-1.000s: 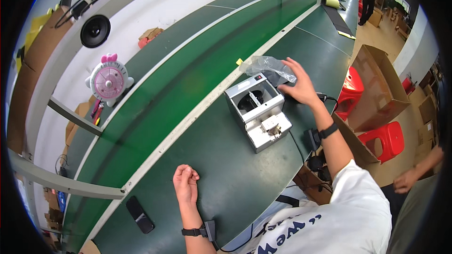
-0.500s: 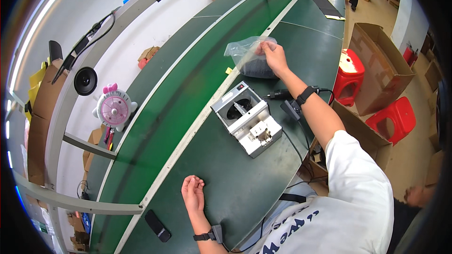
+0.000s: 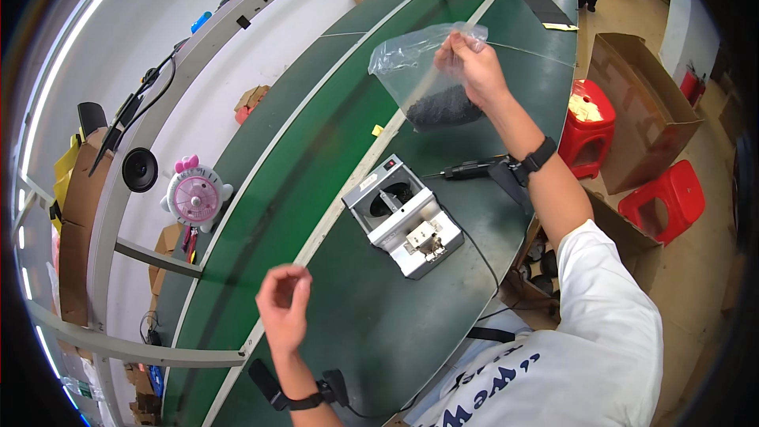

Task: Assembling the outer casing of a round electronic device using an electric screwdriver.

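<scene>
My right hand [image 3: 474, 71] pinches the upper edge of a clear plastic bag [image 3: 399, 59]. Many small dark pieces [image 3: 444, 108] are heaped in its bottom, too small to name. The bag stands upright at the far part of the green bench. Nearer to me sits a grey metal screw feeder [image 3: 407, 217] with a dark round drum in its open top. A black electric screwdriver [image 3: 466, 171] lies to its right, just below my right wrist. My left hand [image 3: 283, 308] is raised over the near left of the bench, fingers loosely curled, thumb apart, holding nothing.
A pale rail [image 3: 316, 241] divides the bench [image 3: 368, 312] from a green belt [image 3: 265, 221]. A pink and white fan [image 3: 194, 198] hangs at the left. Red stools [image 3: 587, 130] and a large cardboard box [image 3: 632, 122] stand at the right. A black object [image 3: 267, 383] lies near my left wrist.
My right hand has lifted the bag's top, so the bag stands taller and its dark contents show better. My left hand has risen and moved left, toward the rail.
</scene>
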The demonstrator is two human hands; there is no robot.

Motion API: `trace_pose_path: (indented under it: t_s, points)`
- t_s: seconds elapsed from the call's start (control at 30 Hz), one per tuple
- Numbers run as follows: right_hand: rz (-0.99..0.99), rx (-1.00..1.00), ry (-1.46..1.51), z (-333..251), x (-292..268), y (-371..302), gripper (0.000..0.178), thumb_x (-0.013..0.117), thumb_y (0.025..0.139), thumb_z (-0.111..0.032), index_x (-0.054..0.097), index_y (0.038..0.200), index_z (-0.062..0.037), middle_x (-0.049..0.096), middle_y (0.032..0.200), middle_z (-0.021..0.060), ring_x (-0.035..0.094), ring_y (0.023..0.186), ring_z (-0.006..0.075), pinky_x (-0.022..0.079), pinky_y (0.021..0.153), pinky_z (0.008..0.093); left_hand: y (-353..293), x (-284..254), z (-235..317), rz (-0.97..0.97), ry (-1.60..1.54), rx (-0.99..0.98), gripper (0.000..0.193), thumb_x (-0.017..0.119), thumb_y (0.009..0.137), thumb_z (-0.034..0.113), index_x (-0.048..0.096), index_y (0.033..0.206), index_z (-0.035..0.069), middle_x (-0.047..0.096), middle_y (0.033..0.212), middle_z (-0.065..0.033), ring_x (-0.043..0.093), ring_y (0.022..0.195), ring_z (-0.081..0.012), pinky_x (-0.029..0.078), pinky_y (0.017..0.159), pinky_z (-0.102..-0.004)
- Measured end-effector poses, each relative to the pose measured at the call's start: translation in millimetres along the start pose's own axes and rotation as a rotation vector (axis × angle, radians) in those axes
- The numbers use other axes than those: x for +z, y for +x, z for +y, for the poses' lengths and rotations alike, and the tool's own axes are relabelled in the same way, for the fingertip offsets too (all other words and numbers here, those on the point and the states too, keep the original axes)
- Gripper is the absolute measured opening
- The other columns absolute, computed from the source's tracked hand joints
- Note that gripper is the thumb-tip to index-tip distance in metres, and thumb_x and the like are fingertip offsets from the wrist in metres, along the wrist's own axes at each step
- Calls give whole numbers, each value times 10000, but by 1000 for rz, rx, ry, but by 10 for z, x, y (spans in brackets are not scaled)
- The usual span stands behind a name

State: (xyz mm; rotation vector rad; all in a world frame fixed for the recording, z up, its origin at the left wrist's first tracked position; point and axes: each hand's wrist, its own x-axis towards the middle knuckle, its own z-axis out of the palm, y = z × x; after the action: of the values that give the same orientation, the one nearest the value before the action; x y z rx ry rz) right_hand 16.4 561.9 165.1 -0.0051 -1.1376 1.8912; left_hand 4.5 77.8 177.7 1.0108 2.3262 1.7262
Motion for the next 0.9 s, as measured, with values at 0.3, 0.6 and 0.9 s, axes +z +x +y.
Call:
trace_pose_path:
  t_s: [0.3, 0.6, 0.9]
  points:
    - [-220, 165, 17, -1249, 403, -604, 297, 635, 987, -334, 684, 924, -48, 705, 887, 59, 688, 869, 189, 567, 841, 361, 1308, 1243, 1604, 28, 384, 741, 737, 834, 757, 333, 533, 1317, -40, 614, 1258, -215, 631, 1111, -333, 523, 904, -403]
    - [-389, 217, 35, -1382, 544, -1088, 337, 571, 1024, -343, 686, 942, -36, 662, 886, 15, 620, 873, 121, 522, 867, 335, 1143, 1663, 1923, -260, 408, 521, 328, 764, 878, 265, 657, 748, -17, 516, 566, 40, 415, 535, -37, 309, 482, -244]
    - [340, -485, -241, -858, 26, -1869, 413, 697, 937, -133, 511, 1292, -35, 546, 1277, 48, 505, 1180, 145, 416, 1000, 323, 1060, 1852, 1955, -187, 165, 407, 296, 774, 880, 223, 652, 722, 5, 470, 570, 85, 356, 526, -7, 233, 474, -225]
